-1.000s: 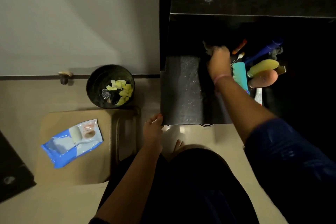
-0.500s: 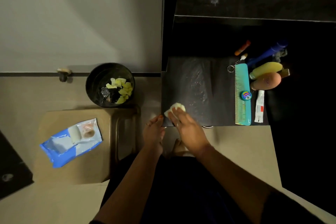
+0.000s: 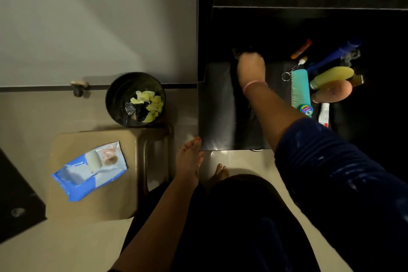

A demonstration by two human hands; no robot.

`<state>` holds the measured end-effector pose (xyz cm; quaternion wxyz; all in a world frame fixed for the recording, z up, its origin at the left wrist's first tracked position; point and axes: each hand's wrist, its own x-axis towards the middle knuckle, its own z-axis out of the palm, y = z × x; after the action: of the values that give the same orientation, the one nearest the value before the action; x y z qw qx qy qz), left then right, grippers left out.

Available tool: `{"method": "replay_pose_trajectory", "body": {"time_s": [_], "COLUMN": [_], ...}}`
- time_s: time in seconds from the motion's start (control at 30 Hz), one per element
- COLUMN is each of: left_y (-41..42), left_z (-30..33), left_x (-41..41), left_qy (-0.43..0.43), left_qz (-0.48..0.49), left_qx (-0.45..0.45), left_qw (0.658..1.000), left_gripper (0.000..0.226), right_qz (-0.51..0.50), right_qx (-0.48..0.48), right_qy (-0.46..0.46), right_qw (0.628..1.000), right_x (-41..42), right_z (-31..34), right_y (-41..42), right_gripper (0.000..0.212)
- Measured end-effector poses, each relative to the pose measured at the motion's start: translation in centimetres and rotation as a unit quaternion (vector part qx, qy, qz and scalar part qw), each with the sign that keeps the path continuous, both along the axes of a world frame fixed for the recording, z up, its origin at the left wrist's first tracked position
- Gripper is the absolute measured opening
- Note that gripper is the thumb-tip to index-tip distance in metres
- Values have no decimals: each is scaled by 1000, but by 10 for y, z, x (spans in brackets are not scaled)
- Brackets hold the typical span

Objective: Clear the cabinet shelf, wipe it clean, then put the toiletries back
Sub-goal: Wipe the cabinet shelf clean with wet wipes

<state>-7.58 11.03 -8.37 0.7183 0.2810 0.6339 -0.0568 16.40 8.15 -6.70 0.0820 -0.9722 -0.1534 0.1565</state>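
Shelf is dark and shiny. Right hand reaches to its back; I cannot tell what its grip holds. Left hand rests flat at its front corner. Teal comb and bottles lie on its right side; their labels are too small to read.

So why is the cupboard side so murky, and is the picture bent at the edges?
Head view: light falls on the wall and floor, while the cabinet shelf recess is near black, swallowing the right hand fingertips; a glare patch sits on the shelf's front edge. The wide lens bows straight lines, and the right sleeve is soft.
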Motion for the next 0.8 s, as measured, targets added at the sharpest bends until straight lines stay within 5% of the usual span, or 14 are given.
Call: {"method": "replay_pose_trajectory", "body": {"time_s": [0.13,0.37,0.47,0.53,0.63,0.8], "left_y": [-3,-7,-7,-7,-8,-10], "left_z": [-3,-3,-3,-4,-4,-4], "left_x": [0,2,3,1,-1,-2], "left_qy": [-7,-8,-6,-5,-8,-3], "left_qz": [21,35,31,22,18,6], "left_qx": [9,37,47,52,51,81], "left_qw": [1000,999,998,998,998,997], "left_gripper": [9,12,11,14,14,18], "right_qz": [118,285,225,160,56,5], "right_qx": [-2,31,100,137,84,-5], "right_qy": [-69,-26,46,11,-104,2], "right_qw": [991,958,968,978,989,1000], "right_x": [-55,-204,-180,-134,-37,7], "right_z": [-28,-33,-11,4,15,-1], "right_y": [-7,-90,-89,-79,-56,-26], "right_gripper": [43,47,38,35,39,32]}}
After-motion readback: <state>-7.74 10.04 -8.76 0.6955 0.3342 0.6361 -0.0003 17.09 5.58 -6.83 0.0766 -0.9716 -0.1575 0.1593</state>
